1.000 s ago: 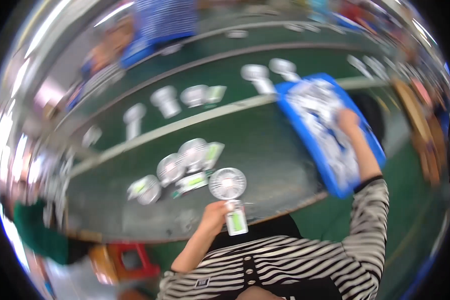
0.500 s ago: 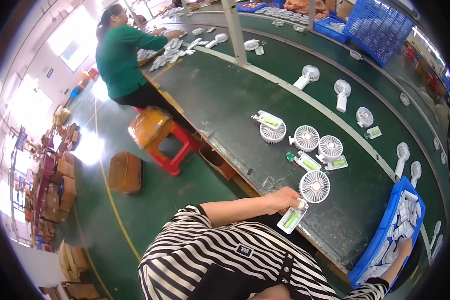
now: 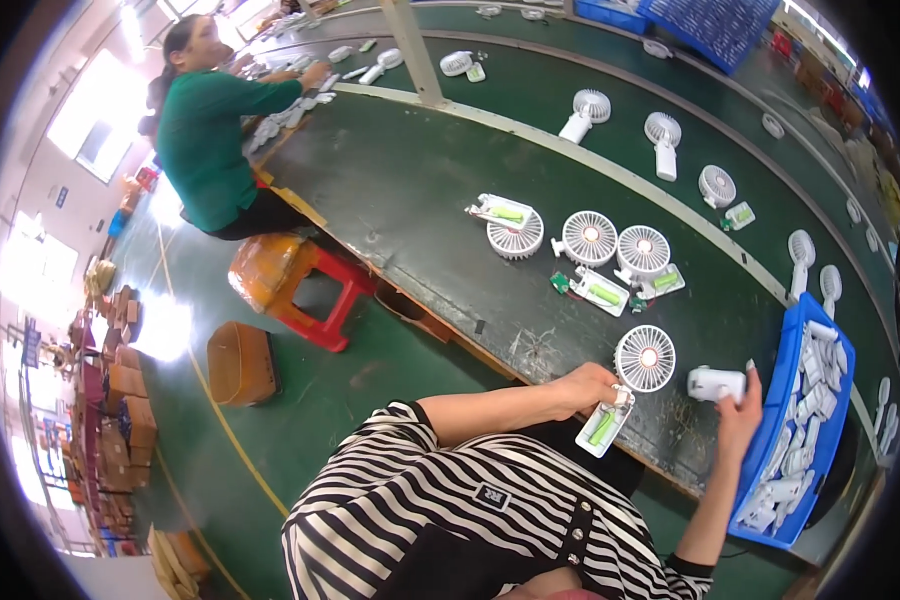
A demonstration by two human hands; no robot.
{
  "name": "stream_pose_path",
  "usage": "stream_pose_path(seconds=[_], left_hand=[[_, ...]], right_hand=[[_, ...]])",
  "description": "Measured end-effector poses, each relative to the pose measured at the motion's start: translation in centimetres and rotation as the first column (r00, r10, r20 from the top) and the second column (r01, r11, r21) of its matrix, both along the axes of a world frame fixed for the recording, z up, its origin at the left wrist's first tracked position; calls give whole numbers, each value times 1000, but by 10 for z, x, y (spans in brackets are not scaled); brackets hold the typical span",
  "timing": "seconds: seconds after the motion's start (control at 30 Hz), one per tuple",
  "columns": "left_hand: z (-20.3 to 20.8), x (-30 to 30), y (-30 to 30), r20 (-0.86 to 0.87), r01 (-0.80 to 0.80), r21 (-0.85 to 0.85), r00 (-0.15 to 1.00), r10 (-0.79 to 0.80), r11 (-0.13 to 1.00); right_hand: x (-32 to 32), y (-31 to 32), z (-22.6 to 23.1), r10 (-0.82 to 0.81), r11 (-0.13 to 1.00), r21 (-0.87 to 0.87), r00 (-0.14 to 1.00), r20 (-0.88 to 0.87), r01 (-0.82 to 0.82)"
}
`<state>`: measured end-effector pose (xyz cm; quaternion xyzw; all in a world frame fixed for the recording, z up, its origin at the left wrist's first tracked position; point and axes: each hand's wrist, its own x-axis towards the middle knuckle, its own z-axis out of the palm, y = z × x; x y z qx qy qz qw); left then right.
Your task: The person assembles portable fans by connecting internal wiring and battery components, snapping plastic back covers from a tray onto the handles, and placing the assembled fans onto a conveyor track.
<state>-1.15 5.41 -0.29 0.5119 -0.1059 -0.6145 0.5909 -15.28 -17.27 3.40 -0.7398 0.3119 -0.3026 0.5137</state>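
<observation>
My left hand [image 3: 588,388] pinches a white handheld fan [image 3: 645,358] where its round head meets the handle. That handle is uncovered and shows a green battery [image 3: 601,428]. In my right hand [image 3: 740,412] is a white plastic handle cover [image 3: 716,384], held by the fingers just right of the fan head and apart from it. Beyond my hands, several more fans [image 3: 589,240] lie on the dark table [image 3: 450,190]. Their handles are uncovered too, with green batteries and small green boards [image 3: 560,283] showing.
A blue bin [image 3: 765,450] full of white plastic parts [image 3: 812,400] stands on the right. White fans [image 3: 662,135] lie spaced along the green conveyor past a pale rail [image 3: 610,175]. At far left a person in green [image 3: 205,150] works beside a red-legged stool [image 3: 335,300].
My right hand has come out of the blue bin with a white handle cover and moved left toward the fan. My left hand keeps its hold on the fan. The view has shifted slightly.
</observation>
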Motion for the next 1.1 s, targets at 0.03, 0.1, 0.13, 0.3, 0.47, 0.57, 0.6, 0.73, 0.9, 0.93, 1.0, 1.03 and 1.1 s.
stream_pose_path(seconds=[0.03,0.1,0.13,0.3,0.47,0.57,0.6,0.73,0.9,0.93,1.0,1.03,1.1], left_hand=[[6,-1,-2,-35,8,-10,999,-9,1000],[-8,-1,-6,-13,35,42,999,-35,999],[-15,-3,-9,-56,-42,27,998,43,999],[-8,5,-11,-32,-41,38,999,43,998],[0,15,-26,-60,-61,120,996,68,991],[-1,14,-33,-93,-53,142,993,66,988],[-1,14,-33,-101,-48,145,993,63,988],[5,16,-31,-123,-20,150,992,39,988],[3,14,-31,-116,-10,136,993,26,991],[2,14,-31,-120,-12,138,992,28,990],[0,13,-30,-113,-26,132,993,41,991],[-1,12,-31,-116,-25,132,992,41,991],[0,12,-32,-121,-43,132,991,59,990]], right_hand=[[-2,11,-5,-51,985,159,997,-59,60],[1,26,-17,-130,965,226,991,-41,136],[3,27,-25,-142,969,201,989,-34,146],[-8,26,-72,-235,968,-102,971,-48,229],[-21,53,-21,-260,741,-662,863,-433,-109],[-26,48,-19,-102,713,-635,852,-513,-297],[-23,47,-19,-86,692,-630,826,-557,-353],[-13,28,-15,2,654,-565,748,-663,-503],[-9,28,-9,-12,628,-552,703,-711,-548],[-9,32,-8,-55,672,-530,679,-732,-517],[-8,41,-9,-85,669,-573,717,-692,-474],[-8,44,-10,-116,663,-616,754,-647,-426],[-11,48,-14,-121,670,-616,759,-640,-413]])
